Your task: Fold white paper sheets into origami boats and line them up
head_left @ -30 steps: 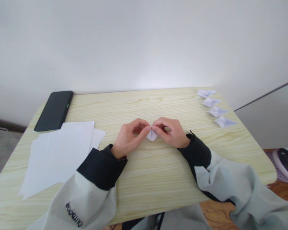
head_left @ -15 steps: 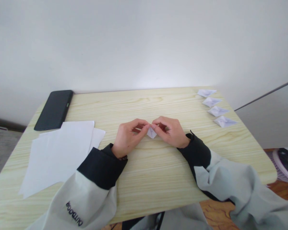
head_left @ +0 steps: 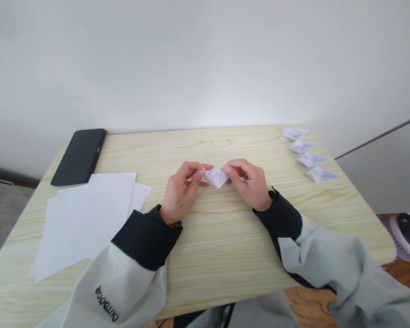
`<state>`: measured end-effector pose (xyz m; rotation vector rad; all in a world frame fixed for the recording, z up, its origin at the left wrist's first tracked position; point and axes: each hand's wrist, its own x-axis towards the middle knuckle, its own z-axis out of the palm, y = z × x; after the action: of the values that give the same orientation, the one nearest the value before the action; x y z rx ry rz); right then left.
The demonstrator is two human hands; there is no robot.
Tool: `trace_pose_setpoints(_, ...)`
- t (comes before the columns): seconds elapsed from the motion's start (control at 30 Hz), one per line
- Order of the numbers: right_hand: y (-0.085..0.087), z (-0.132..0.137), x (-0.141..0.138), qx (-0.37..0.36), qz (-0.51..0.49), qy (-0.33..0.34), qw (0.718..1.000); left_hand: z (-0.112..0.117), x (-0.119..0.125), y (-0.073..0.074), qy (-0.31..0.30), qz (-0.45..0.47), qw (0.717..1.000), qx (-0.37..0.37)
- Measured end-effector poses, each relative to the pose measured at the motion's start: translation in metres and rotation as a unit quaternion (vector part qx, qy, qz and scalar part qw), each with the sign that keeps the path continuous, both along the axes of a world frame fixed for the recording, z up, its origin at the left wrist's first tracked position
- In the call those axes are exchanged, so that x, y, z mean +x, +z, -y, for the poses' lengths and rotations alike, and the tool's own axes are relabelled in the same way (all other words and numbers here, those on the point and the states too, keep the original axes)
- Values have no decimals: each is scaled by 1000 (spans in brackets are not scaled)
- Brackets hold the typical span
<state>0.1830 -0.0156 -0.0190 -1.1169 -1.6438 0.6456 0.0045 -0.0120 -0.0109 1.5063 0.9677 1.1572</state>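
A small white folded paper piece (head_left: 216, 176) is held between both hands over the middle of the light wooden table (head_left: 225, 237). My left hand (head_left: 180, 193) pinches its left end with thumb and fingers. Its right end is pinched by my right hand (head_left: 250, 183). The piece now spreads sideways between the fingertips, wider than tall. Both wrists rest on the tabletop, in black cuffs and pale grey sleeves.
Loose white paper sheets (head_left: 85, 218) lie on the table's left part. A black phone (head_left: 79, 156) lies at the far left corner. Several folded white paper pieces (head_left: 309, 159) sit in a row along the far right edge. A white wall stands behind.
The hands drew slightly apart and moved a little away from me. The folded piece opened out between them from a narrow downward point into a wider shape.
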Motion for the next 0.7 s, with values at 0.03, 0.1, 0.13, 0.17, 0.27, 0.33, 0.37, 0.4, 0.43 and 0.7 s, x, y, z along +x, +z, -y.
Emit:
trace_pose_setpoints(0.03, 1, 0, 0, 2, -13, -8, 1000, -1, 0, 0, 2, 5, 1000, 5)
trace_pose_setpoints(0.1, 2, -1, -1, 3, -31, -19, 999, -2, 0, -1, 5, 8, 1000, 12)
trace_pose_setpoints(0.13, 2, -1, -1, 2, -33, -22, 999, -2, 0, -2, 2, 7, 1000, 14)
trace_pose_setpoints(0.17, 2, -1, -1, 1, -32, -24, 999, -2, -1, -3, -4, 5, 1000, 14)
trace_pose_setpoints(0.27, 1, -2, 0, 18, -9, -25, 999, -1, -2, -3, -33, -15, 999, 18)
trace_pose_setpoints(0.33, 0, -2, 2, 40, 16, -23, 999, 0, -2, -2, -46, -52, 997, 28)
trace_pose_setpoints(0.37, 0, -3, 2, 49, 31, -21, 998, 1, -2, 0, -49, -70, 996, 32)
trace_pose_setpoints(0.4, 0, -3, 3, 59, 45, -18, 997, 2, -2, 1, -50, -81, 995, 35)
trace_pose_setpoints(0.43, 1, -3, 3, 68, 59, -15, 996, 2, -2, 2, -49, -86, 995, 35)
trace_pose_setpoints(0.7, 1, -3, 3, 69, 78, 1, 995, -5, -6, -5, -46, -36, 998, 12)
